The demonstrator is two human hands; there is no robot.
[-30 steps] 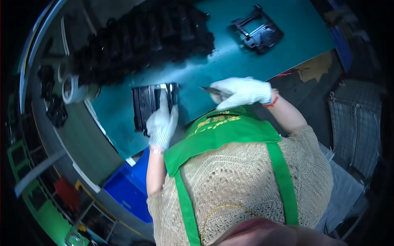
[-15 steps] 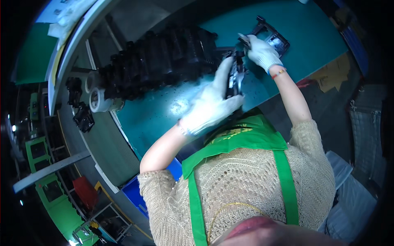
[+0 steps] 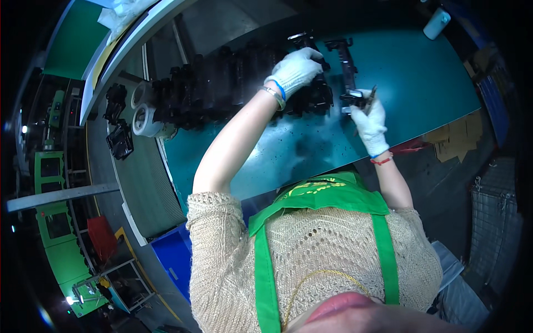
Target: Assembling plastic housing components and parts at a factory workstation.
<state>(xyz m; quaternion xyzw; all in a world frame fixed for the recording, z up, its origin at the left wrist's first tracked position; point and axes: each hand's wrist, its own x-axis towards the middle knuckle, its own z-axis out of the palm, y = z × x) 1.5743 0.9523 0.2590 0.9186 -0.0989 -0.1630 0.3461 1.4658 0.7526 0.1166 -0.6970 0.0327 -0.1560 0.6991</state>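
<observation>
My left hand [image 3: 296, 71], in a white knit glove, is at the right end of a row of black plastic parts [image 3: 222, 83]. Its fingers are closed on the upper portion of the endmost black plastic part [image 3: 317, 91]. To the right, my gloved right hand [image 3: 371, 123] grips the near end of another black plastic part [image 3: 346, 64], an elongated piece reaching away across the table. A thin dark tool [image 3: 372, 95] sticks up from the same hand's fingers; its kind cannot be made out.
The green table [image 3: 411, 83] carries scattered dark crumbs near me. A pale blue bottle-like object [image 3: 437, 23] is at the far right. White rolls [image 3: 145, 119] and more black parts [image 3: 119, 141] are on the left. A blue bin [image 3: 172, 258] sits below the left side, with cardboard [image 3: 458, 139] beyond the table's right edge.
My left hand has moved up and away, taking its black part to the row's end. The right hand has come nearer and now grips the part that lay on the table.
</observation>
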